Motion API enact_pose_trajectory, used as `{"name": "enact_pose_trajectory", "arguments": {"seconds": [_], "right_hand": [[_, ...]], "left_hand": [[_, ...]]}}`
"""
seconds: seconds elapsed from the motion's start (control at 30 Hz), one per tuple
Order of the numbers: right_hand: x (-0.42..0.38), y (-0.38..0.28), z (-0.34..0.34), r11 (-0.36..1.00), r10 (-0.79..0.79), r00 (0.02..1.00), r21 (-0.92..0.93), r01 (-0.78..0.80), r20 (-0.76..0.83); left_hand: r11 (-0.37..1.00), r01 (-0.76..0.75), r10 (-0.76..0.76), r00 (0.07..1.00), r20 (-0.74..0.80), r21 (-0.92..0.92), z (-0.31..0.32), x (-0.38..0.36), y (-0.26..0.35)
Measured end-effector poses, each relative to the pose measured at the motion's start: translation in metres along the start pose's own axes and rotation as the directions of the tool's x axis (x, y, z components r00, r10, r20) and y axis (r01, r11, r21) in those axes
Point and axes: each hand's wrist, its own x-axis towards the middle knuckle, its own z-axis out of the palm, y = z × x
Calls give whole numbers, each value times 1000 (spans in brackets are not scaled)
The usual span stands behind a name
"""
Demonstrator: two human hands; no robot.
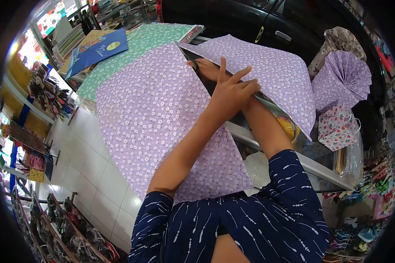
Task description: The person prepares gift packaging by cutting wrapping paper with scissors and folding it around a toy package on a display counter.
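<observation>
A large sheet of lilac wrapping paper with white flowers (149, 109) lies over the counter and hangs past its front edge. A long slit parts it from a second lilac piece (267, 74) on the right. Near the far end of the slit, my right hand (206, 69) is closed on what look like black-handled scissors (195, 65); their blades are hidden. My left hand (235, 91) crosses over my right forearm, fingers spread and holding nothing, close to the right piece's cut edge.
Green floral paper (162, 33) and a blue envelope-like packet (98, 50) lie at the back left. On the right stand a pleated lilac paper wrap (344, 79) and a floral gift bag (338, 127). The counter's metal edge (316, 168) runs below. A black car (232, 17) is behind.
</observation>
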Motion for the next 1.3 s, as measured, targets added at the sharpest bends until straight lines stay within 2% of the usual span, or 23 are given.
{"name": "enact_pose_trajectory", "arguments": {"seconds": [0.27, 0.47, 0.87, 1.07, 1.17, 1.3], "right_hand": [[-8, -31, 2, 988, -31, 997, 154, 20, 69], [-12, -37, 2, 994, -38, 998, 105, 32, 51], [-15, -44, 2, 999, 41, 999, -1, -41, -8], [-7, -26, 4, 997, -69, 997, 30, 70, -15], [5, -10, 4, 1000, -5, 1000, -12, 5, -17], [14, 6, 5, 995, -36, 994, -92, 27, -103]], "left_hand": [[999, 37, -38, 997, -66, -22, 7, -5, 6], [997, 59, -65, 993, -100, -58, 9, -7, 7], [995, 57, -67, 990, -124, -80, 7, -7, 8], [992, 72, -87, 985, -146, -103, 8, -6, 9], [992, 75, -90, 985, -149, -102, 8, -7, 9], [991, 80, -97, 982, -164, -109, 8, -7, 8]]}}
